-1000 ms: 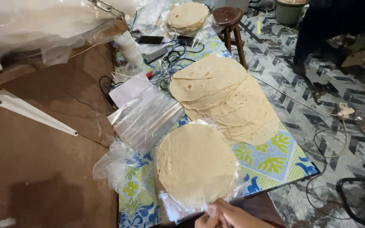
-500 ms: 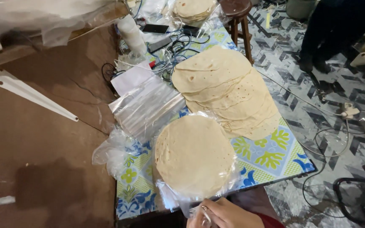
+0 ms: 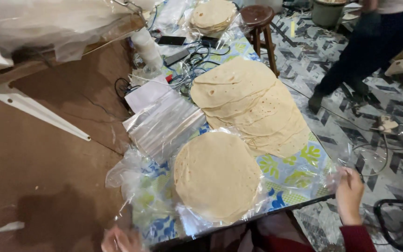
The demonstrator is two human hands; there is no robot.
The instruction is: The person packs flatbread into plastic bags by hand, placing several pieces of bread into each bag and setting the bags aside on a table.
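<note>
Both hands pull a clear plastic bag (image 3: 187,219) wide at the table's near edge: left hand (image 3: 120,240) and right hand (image 3: 349,193) each pinch its film. Inside lies a tortilla stack (image 3: 216,175); loose tortillas (image 3: 253,105) fan out beyond, empty bags (image 3: 164,123) to the left.

Flatbreads (image 3: 253,105), plastic bags (image 3: 164,123) and cables (image 3: 190,65) filled the table (image 3: 299,179), leaving only a bare strip near its right edge.

A small flatbread-making and packing workplace, home-style

Stacks of round flatbreads (image 3: 253,105) lie on a table with a patterned cloth (image 3: 295,175), beside a pile of clear plastic bags (image 3: 164,123); charger cables (image 3: 190,65), a wooden stool (image 3: 260,18) and a patterned tile floor (image 3: 341,116) suggest an informal back room.
</note>
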